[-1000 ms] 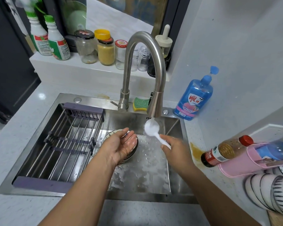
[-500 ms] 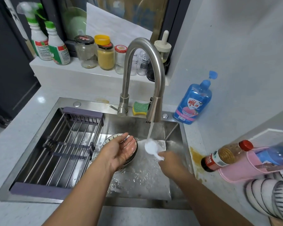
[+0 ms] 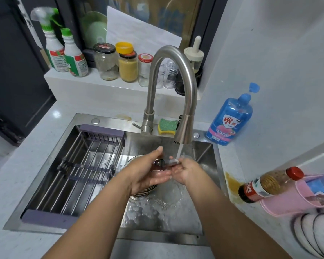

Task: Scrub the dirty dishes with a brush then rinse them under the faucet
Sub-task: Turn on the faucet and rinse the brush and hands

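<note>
Water runs from the steel faucet (image 3: 184,126) into the sink (image 3: 176,238). Both my hands meet under the stream. My right hand (image 3: 187,170) holds a small white spoon (image 3: 173,161), which is blurred by motion and partly hidden. My left hand (image 3: 148,171) lies palm up beside it, fingers straight, touching the spoon's end. Under my left hand a stack of striped bowls (image 3: 144,191) sits on the sink floor, mostly covered. No brush is in view.
A metal drying rack (image 3: 79,169) fills the sink's left half. A green-yellow sponge (image 3: 166,125) lies behind the faucet. A blue soap bottle (image 3: 230,120), a sauce bottle (image 3: 266,186), a pink holder (image 3: 295,200) and stacked bowls (image 3: 316,234) crowd the right counter.
My right hand has brought the spoon down and left, against my left hand. My left hand has shifted right from above the bowls into the stream.
</note>
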Available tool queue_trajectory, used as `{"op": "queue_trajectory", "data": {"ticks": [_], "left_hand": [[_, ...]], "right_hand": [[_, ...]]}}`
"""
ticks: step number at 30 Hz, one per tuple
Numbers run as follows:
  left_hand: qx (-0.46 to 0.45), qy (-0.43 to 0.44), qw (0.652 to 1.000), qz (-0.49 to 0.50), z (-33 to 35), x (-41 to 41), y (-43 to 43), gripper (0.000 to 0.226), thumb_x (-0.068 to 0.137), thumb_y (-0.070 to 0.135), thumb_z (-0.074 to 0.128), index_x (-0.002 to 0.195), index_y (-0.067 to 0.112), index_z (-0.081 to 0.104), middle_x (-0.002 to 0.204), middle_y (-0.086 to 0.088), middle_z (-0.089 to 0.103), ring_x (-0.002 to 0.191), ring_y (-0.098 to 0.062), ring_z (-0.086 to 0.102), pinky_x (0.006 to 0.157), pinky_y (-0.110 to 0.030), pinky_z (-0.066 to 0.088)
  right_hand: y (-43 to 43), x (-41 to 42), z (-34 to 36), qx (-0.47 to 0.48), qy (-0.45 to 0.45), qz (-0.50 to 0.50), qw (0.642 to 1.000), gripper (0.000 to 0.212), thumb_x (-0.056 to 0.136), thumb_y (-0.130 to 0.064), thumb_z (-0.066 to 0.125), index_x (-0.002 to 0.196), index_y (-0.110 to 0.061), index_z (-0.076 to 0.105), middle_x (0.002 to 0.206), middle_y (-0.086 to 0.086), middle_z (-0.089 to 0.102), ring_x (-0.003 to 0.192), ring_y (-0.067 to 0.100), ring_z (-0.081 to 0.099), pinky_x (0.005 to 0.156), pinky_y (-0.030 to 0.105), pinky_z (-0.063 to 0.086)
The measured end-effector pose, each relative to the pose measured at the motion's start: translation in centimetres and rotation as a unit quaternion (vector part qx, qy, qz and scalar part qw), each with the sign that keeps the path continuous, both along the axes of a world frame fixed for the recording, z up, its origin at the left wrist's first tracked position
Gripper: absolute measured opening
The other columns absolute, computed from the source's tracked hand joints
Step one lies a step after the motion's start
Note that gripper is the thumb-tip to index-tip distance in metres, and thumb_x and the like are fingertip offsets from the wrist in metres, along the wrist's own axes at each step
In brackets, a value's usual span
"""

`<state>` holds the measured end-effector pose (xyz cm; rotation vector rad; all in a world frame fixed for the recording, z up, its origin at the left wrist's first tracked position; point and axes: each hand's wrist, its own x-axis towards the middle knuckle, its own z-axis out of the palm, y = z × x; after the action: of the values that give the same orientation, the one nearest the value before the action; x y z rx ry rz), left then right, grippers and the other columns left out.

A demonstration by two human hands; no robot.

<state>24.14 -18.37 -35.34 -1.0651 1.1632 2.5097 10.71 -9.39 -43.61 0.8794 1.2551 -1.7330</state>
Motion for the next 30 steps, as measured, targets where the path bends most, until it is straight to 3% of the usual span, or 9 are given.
{"op": "queue_trajectory", "data": {"ticks": [3,5,6,10,15,19,24,28,30], "left_hand": [[0.038,0.024,0.999,-0.005,1.3,-0.9,-0.9,0.029,0.099,0.023,0.064,0.116,0.0,0.063,0.096,-0.025,0.075,0.081,-0.031,0.075,0.077,-0.037,0.061],[0.014,0.03,0.999,-0.019,1.4,-1.8,-1.5,0.016,0.097,0.009,0.063,0.106,-0.003,0.067,0.099,-0.025,0.075,0.087,-0.029,0.073,0.079,-0.036,0.059],[-0.007,0.033,0.999,-0.022,1.4,-2.1,-1.8,0.011,0.097,0.003,0.063,0.102,-0.005,0.068,0.098,-0.025,0.074,0.087,-0.028,0.073,0.079,-0.036,0.059],[-0.135,0.028,0.989,-0.053,1.6,-2.7,-3.1,0.024,0.089,-0.012,0.065,0.113,-0.009,0.065,0.107,-0.031,0.07,0.084,-0.028,0.07,0.077,-0.033,0.06],[-0.197,0.045,0.977,-0.066,2.5,-1.5,-5.0,0.018,0.089,-0.012,0.065,0.106,-0.007,0.068,0.093,-0.022,0.072,0.077,-0.022,0.071,0.078,-0.028,0.061],[-0.194,0.062,0.979,-0.02,2.5,0.1,-6.3,0.021,0.085,-0.012,0.068,0.102,-0.002,0.07,0.098,-0.022,0.072,0.09,-0.029,0.071,0.083,-0.032,0.06],[-0.359,0.11,0.925,-0.056,-0.2,-1.4,-2.9,0.031,0.078,0.003,0.083,0.104,0.018,0.075,0.1,-0.009,0.078,0.095,-0.021,0.073,0.089,-0.026,0.059],[-0.345,0.162,0.921,-0.086,-1.6,-4.0,-0.1,0.031,0.08,-0.009,0.078,0.1,0.013,0.071,0.101,-0.022,0.075,0.09,-0.022,0.071,0.093,-0.037,0.059],[-0.315,0.182,0.925,-0.111,-1.7,-4.7,0.2,0.038,0.081,-0.018,0.071,0.104,0.012,0.069,0.101,-0.023,0.074,0.088,-0.018,0.072,0.089,-0.032,0.06]], "right_hand": [[-0.1,-0.1,1.6,-0.02,-0.005,-0.008,1.0,0.023,0.105,-0.008,0.045,0.113,0.003,0.064,0.1,0.013,0.072,0.09,0.023,0.072,0.091,0.032,0.059],[0.3,-0.1,2.3,-0.045,0.003,-0.026,0.999,0.019,0.103,0.002,0.04,0.094,0.006,0.057,0.073,0.015,0.066,0.055,0.019,0.067,0.055,0.022,0.059],[0.5,-0.1,2.6,-0.052,0.011,-0.032,0.998,0.021,0.103,0.006,0.039,0.089,0.006,0.054,0.069,0.017,0.062,0.049,0.02,0.063,0.044,0.023,0.055],[1.1,0.9,3.6,-0.061,0.019,-0.029,0.998,0.019,0.1,0.002,0.057,0.116,0.011,0.058,0.112,0.027,0.068,0.095,0.035,0.07,0.07,0.041,0.064],[1.2,2.8,5.1,-0.062,0.018,0.017,0.998,0.02,0.095,-0.005,0.068,0.112,0.003,0.062,0.104,0.027,0.072,0.087,0.036,0.072,0.065,0.049,0.062],[1.6,2.6,4.8,-0.044,0.015,-0.034,0.998,0.02,0.102,-0.009,0.059,0.115,0.005,0.06,0.103,0.026,0.07,0.085,0.035,0.07,0.058,0.044,0.063],[1.3,2.8,5.2,-0.052,0.01,-0.059,0.997,0.015,0.105,-0.011,0.053,0.101,0.001,0.061,0.087,0.022,0.07,0.084,0.031,0.069,0.083,0.037,0.06],[1.6,2.3,4.8,-0.092,-0.012,-0.101,0.991,0.026,0.104,-0.007,0.053,0.083,0.006,0.06,0.056,0.017,0.068,0.045,0.023,0.069,0.042,0.027,0.057],[2.5,1.6,4.1,-0.102,-0.028,-0.14,0.984,0.024,0.103,-0.004,0.054,0.083,0.007,0.06,0.055,0.018,0.067,0.04,0.023,0.066,0.037,0.028,0.053]]}}
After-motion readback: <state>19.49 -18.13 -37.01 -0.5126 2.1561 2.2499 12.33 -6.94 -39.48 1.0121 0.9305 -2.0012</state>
